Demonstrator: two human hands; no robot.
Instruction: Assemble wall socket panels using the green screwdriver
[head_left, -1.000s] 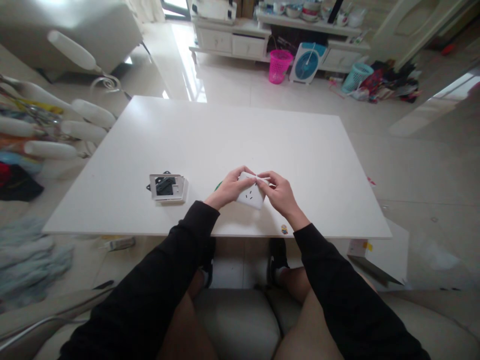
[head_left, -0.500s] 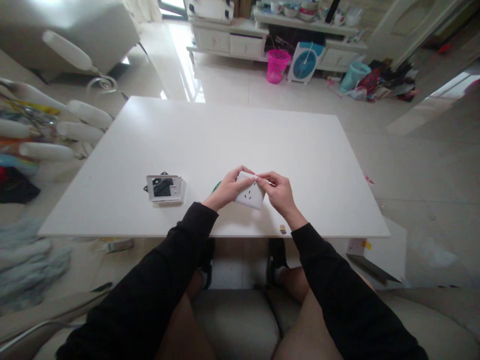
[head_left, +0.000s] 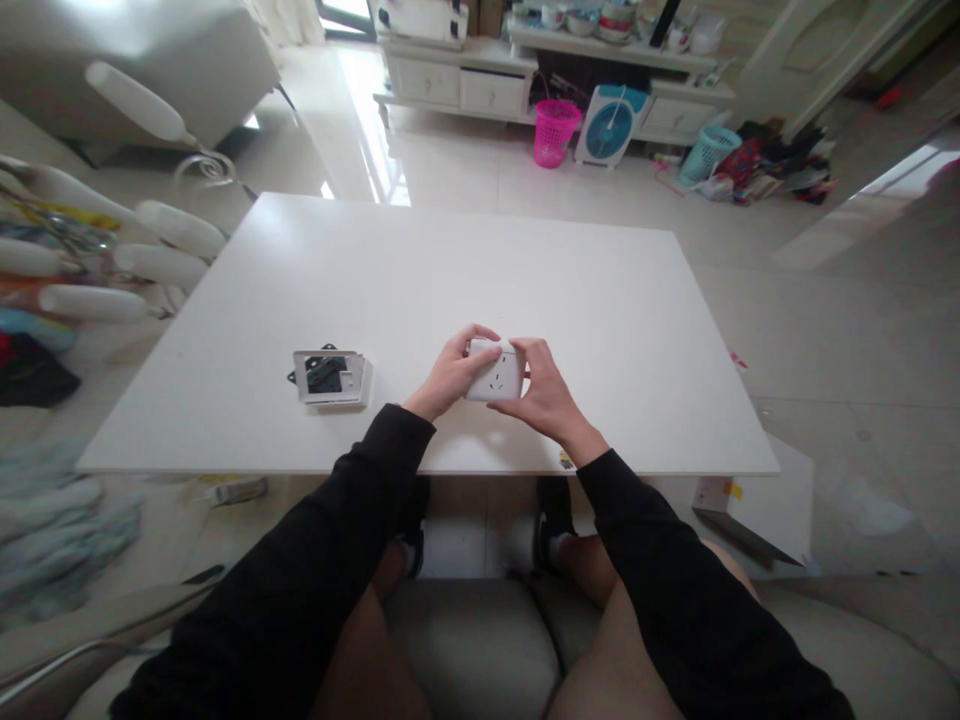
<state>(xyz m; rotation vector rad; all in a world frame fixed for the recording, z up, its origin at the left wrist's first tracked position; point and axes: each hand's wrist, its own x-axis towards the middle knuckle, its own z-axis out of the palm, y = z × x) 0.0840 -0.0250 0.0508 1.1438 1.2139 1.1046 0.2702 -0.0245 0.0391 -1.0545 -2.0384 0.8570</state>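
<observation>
A white wall socket [head_left: 495, 380] with dark slots on its face is held above the near half of the white table [head_left: 480, 270]. My left hand [head_left: 453, 372] grips its left side, thumb across the front near the top edge. Around its right side my right hand [head_left: 549, 388] is closed, fingers at the upper right corner and thumb along the lower edge. What lies behind the socket is hidden. To the left on the table are white socket frames [head_left: 330, 402] with black plastic parts [head_left: 325, 374] inside them.
A small cartoon sticker [head_left: 566, 460] is at the table's near edge. White lamp-like arms [head_left: 172, 225] stand beyond the left edge. Across the floor are a pink basket [head_left: 556, 132], a blue fan [head_left: 609, 125] and a white cabinet [head_left: 491, 92].
My right hand has shifted from pinching the socket's top edge to gripping its right side and bottom. The socket has turned more level. The green thing behind my left hand no longer shows.
</observation>
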